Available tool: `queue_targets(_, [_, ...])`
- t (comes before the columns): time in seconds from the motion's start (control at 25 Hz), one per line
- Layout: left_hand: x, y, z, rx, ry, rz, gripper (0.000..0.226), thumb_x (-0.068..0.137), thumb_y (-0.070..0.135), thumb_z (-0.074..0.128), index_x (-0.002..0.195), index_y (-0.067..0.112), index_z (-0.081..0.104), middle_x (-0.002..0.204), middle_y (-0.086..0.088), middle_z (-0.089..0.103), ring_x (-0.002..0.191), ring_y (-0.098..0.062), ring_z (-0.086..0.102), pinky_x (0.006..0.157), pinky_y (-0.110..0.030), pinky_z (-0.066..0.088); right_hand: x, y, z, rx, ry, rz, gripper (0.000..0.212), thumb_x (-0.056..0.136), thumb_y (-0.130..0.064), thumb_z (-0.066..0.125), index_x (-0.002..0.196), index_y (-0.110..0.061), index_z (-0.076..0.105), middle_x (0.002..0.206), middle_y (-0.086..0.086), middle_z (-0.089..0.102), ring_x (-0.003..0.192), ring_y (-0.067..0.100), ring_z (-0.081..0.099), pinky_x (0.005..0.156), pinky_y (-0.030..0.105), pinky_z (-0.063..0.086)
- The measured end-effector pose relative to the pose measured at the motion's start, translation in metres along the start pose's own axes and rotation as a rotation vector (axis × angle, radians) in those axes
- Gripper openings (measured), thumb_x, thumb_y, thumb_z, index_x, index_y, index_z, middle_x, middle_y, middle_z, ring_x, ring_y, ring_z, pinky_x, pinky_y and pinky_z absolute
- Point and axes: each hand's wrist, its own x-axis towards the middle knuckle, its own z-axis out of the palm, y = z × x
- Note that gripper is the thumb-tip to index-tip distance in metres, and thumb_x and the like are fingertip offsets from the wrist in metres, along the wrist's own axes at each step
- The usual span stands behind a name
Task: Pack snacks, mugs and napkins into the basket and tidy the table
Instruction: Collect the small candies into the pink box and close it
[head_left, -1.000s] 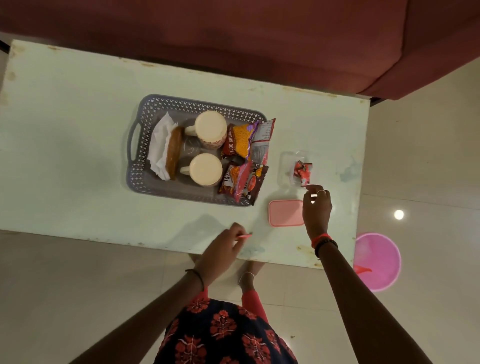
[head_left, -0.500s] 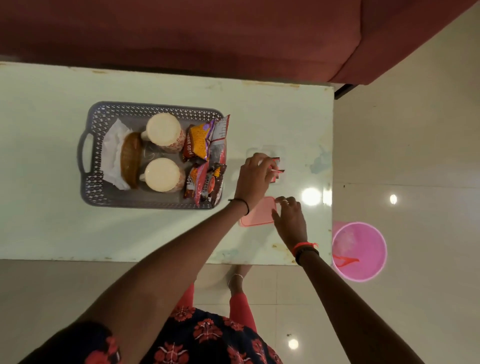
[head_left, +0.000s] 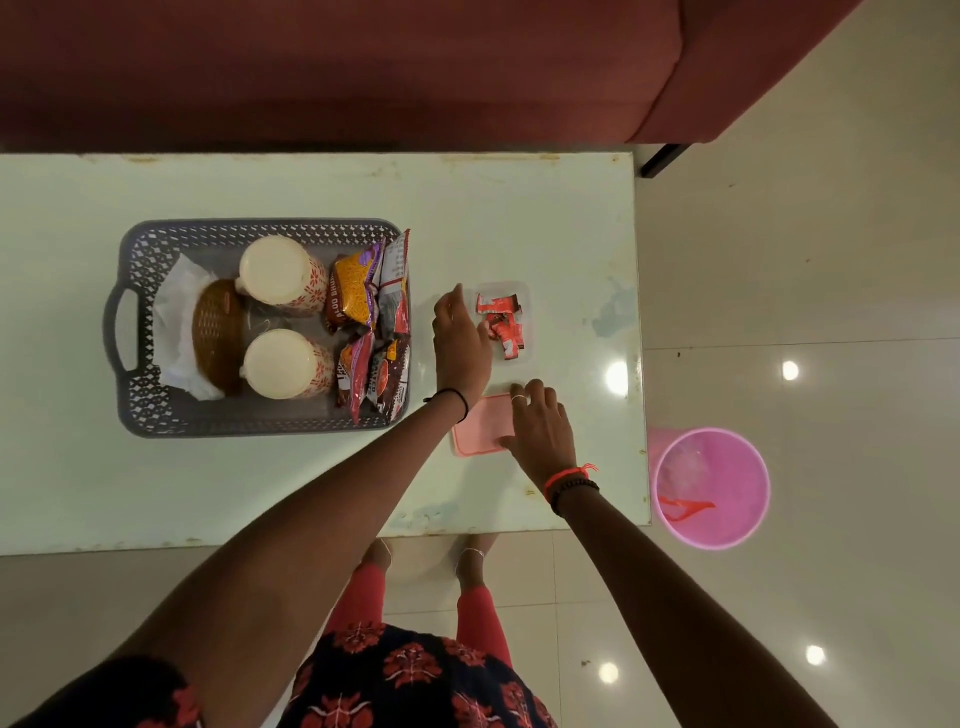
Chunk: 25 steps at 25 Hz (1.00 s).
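stood at the desk (head_left: 311, 483), looking down on a grey basket (head_left: 136, 415) already packed: napkins (head_left: 174, 312) at the handle end, a brown woven piece (head_left: 218, 335) beside them, two mugs (head_left: 283, 278) upside down, snack packets (head_left: 371, 322) along the right wall. left outside it, just right of the basket, a small clear tub (head_left: 523, 358) holding red candy wrappers (head_left: 501, 322), and a pink lid (head_left: 480, 428) lying nearer on the desk.

reached with the left hand (head_left: 460, 345), fingers loosely spread, thumb side touching the wrappers; cannot tell whether one was pinched. pressed the right hand (head_left: 540, 423) flat and open on the lid's right edge, gripping nothing as yet.

judged the step as closing the tub. best done by tucking every wrapper below the rim first, then steadying the tub with the left while lifting the lid by a corner, squaring it over the rim and pressing all round. light tub, likely to skid or tip if pushed from one side. sealed tub probably bound for the basket; pink bin (head_left: 711, 486) on the floor nearby for scraps.
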Motion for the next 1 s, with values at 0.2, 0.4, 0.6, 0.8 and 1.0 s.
queue_targets(0.2, [0.006,-0.007,-0.002,-0.05,-0.106,-0.096,0.042,0.096,0.007,0.038,0.137,0.002,0.038,0.134,-0.02,0.043,0.124,-0.033,0.044,0.104,-0.038,0.037,0.003,0.007,-0.009,0.187,-0.062,0.205,0.076,0.072,-0.028,0.078,0.132,-0.003,0.038,0.12,0.013,0.055,0.11,0.03,0.055,0.089,0.039,0.052])
queue_targets(0.4, [0.004,-0.011,-0.002,-0.122,-0.145,-0.127,0.037,0.094,0.007,0.042,0.131,0.004,0.047,0.122,-0.021,0.049,0.111,-0.032,0.053,0.094,-0.03,0.038,-0.011,0.046,-0.027,0.55,-0.069,0.423,0.024,0.082,-0.014,0.065,0.1,-0.001,0.058,0.102,0.017,0.069,0.093,0.032,0.064,0.077,0.036,0.051])
queue_targets(0.6, [-0.007,-0.023,-0.004,-0.155,-0.195,-0.156,0.036,0.093,0.012,0.047,0.128,0.007,0.051,0.116,-0.021,0.056,0.108,-0.029,0.055,0.088,-0.023,0.037,-0.018,0.066,-0.063,0.772,0.071,0.584,0.027,0.09,-0.016,0.055,0.11,-0.001,0.063,0.108,0.02,0.068,0.092,0.031,0.064,0.083,0.039,0.052])
queue_targets(0.8, [-0.017,-0.024,-0.008,-0.264,-0.192,-0.191,0.037,0.098,0.024,0.037,0.114,-0.002,0.058,0.11,-0.027,0.062,0.105,-0.037,0.059,0.096,-0.044,0.044,-0.005,0.028,-0.078,0.654,0.349,0.464,0.037,0.093,-0.018,0.048,0.128,-0.016,0.059,0.115,0.012,0.07,0.061,0.008,0.058,0.055,0.005,0.042])
queue_targets(1.0, [-0.019,-0.016,-0.015,-0.314,-0.179,-0.206,0.046,0.1,0.032,0.03,0.098,-0.003,0.06,0.093,-0.021,0.063,0.092,-0.033,0.061,0.089,-0.046,0.046,0.011,-0.022,-0.06,0.247,0.292,0.197,0.045,0.098,-0.027,0.043,0.142,-0.025,0.039,0.151,0.017,0.036,0.131,0.036,0.046,0.105,0.046,0.043])
